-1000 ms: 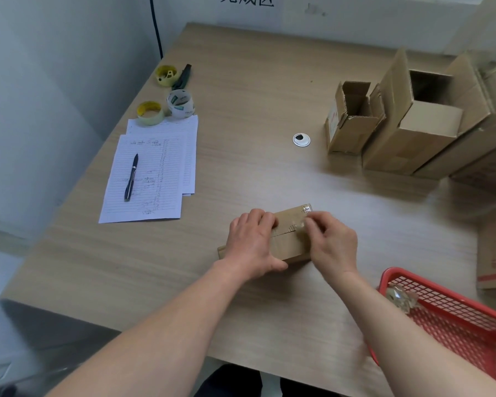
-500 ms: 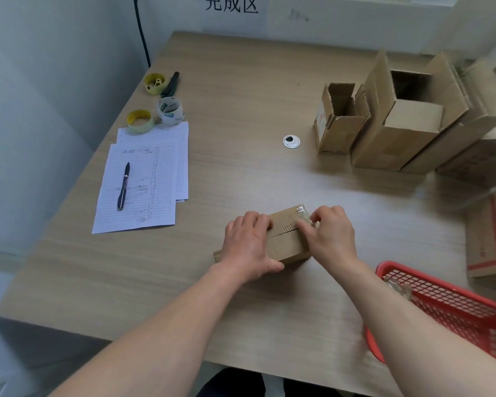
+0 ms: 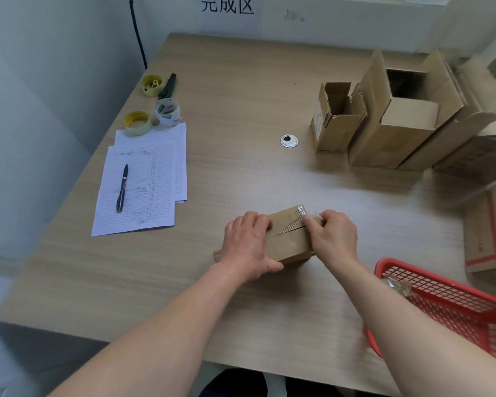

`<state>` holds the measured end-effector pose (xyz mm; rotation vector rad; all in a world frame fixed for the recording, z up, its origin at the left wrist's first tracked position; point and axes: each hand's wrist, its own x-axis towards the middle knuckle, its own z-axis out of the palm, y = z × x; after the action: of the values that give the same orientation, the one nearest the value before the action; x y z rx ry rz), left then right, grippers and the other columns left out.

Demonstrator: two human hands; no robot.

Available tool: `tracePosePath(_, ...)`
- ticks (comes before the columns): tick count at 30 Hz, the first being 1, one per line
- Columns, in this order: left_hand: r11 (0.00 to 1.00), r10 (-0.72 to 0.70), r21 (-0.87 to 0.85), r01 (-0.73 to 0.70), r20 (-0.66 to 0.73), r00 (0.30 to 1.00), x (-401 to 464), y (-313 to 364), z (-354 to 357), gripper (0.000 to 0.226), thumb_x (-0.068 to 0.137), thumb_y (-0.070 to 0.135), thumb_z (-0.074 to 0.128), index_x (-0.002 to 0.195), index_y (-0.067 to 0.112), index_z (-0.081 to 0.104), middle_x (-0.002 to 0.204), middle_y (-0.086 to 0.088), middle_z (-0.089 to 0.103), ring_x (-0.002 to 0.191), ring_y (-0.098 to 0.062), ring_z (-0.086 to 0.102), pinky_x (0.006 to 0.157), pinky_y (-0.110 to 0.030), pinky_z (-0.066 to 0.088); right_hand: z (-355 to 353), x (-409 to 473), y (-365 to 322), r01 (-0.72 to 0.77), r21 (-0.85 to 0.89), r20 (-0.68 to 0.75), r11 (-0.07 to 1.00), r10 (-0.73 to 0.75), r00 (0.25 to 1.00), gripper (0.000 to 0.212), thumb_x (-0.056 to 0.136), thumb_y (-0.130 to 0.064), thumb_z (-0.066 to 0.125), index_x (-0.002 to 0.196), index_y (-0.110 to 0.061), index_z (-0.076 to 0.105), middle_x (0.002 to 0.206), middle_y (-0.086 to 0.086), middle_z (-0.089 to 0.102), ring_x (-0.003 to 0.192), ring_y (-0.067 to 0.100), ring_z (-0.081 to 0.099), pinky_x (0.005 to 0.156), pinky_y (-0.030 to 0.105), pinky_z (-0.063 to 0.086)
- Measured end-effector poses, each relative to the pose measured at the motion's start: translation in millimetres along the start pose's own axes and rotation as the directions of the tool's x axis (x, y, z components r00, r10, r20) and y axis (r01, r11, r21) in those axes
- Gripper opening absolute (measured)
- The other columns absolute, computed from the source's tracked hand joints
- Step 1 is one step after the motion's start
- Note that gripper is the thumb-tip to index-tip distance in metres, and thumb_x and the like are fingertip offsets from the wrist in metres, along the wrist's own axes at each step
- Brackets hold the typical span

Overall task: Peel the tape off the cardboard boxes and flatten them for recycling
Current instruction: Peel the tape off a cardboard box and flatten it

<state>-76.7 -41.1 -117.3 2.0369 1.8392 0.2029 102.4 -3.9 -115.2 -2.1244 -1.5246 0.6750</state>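
Cardboard box [image 3: 291, 239] lying flat, clear tape [image 3: 301, 210] part-lifted

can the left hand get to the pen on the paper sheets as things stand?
Probably yes. The pen lies uncovered on the sheets to the left of the left hand, with only bare table between. But that hand is pressing down the small box, so it would have to let go first.

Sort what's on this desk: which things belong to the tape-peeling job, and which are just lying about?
Job: small box under left hand; tape strip pinched by right hand; opened boxes; taped box; red basket.

Lying about: papers, pen, tape rolls.
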Motion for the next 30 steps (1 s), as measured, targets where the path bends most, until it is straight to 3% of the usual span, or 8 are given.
tracePosePath(3, 1.000, 0.013, 0.000, -0.013, 0.005, 1.000, 0, -1, -1, 0.087, 0.054, 0.062, 0.083, 0.126, 0.029, 0.045, 0.124, 0.004, 0.044, 0.115, -0.019, 0.043, 0.103, -0.033, 0.030, 0, -1, 6, -0.014, 0.099, -0.009, 0.995, 0.015, 1.000, 0.044, 0.094, -0.035, 0.057, 0.062, -0.006, 0.057, 0.065, 0.007, 0.058, 0.070, 0.027, 0.052, 0.064, 0.039, 0.037)
tracePosePath(7, 0.999, 0.032, 0.002, -0.032, 0.015, 0.999, 0, -2, -2, 0.086, 0.056, 0.061, 0.083, 0.126, 0.029, 0.044, 0.125, 0.005, 0.043, 0.114, -0.018, 0.043, 0.103, -0.032, 0.029, 0, -4, 13, -0.208, 0.344, 0.087, 0.916, 0.190, 0.978, 0.051, 0.098, -0.033, 0.058, 0.052, -0.013, 0.045, 0.051, 0.000, 0.040, 0.057, 0.022, 0.039, 0.057, 0.035, 0.030)
tracePosePath(12, 0.998, 0.064, -0.018, -0.063, 0.032, 0.997, 1, -7, -4, 0.084, 0.056, 0.058, 0.084, 0.125, 0.028, 0.045, 0.122, 0.006, 0.043, 0.112, -0.018, 0.042, 0.101, -0.031, 0.028, -6, 5, 16, -0.496, 0.615, 0.384, 0.613, 0.318, 0.867, 0.036, 0.100, -0.021, 0.059, 0.067, -0.012, 0.050, 0.064, 0.007, 0.050, 0.059, 0.025, 0.051, 0.049, 0.029, 0.050)
tracePosePath(17, 0.995, 0.101, -0.031, -0.099, 0.054, 0.993, 3, -13, -5, 0.082, 0.054, 0.055, 0.085, 0.121, 0.029, 0.047, 0.120, 0.008, 0.043, 0.110, -0.016, 0.042, 0.099, -0.029, 0.027, -15, 6, 21, -0.647, 0.613, 0.570, 0.453, 0.314, 0.759, 0.018, 0.101, -0.018, 0.059, 0.089, -0.004, 0.061, 0.080, 0.010, 0.068, 0.061, 0.019, 0.067, 0.049, 0.029, 0.058)
tracePosePath(25, 0.988, 0.150, -0.028, -0.149, 0.070, 0.986, 6, -18, -8, 0.080, 0.053, 0.054, 0.085, 0.119, 0.029, 0.047, 0.121, 0.009, 0.043, 0.109, -0.015, 0.040, 0.097, -0.027, 0.027, -13, 2, 28, -0.727, 0.620, 0.655, 0.296, 0.314, 0.687, 0.016, 0.102, -0.017, 0.056, 0.093, -0.004, 0.063, 0.070, 0.008, 0.072, 0.057, 0.017, 0.068, 0.052, 0.032, 0.061)
tracePosePath(30, 0.985, 0.167, -0.051, -0.164, 0.062, 0.984, 7, -21, -10, 0.078, 0.052, 0.051, 0.084, 0.118, 0.028, 0.049, 0.120, 0.008, 0.045, 0.107, -0.015, 0.041, 0.094, -0.026, 0.027, -12, -3, 33, -0.764, 0.635, 0.699, 0.111, 0.338, 0.630, 0.015, 0.104, -0.016, 0.051, 0.107, -0.004, 0.060, 0.069, 0.009, 0.073, 0.054, 0.016, 0.071, 0.044, 0.031, 0.057)
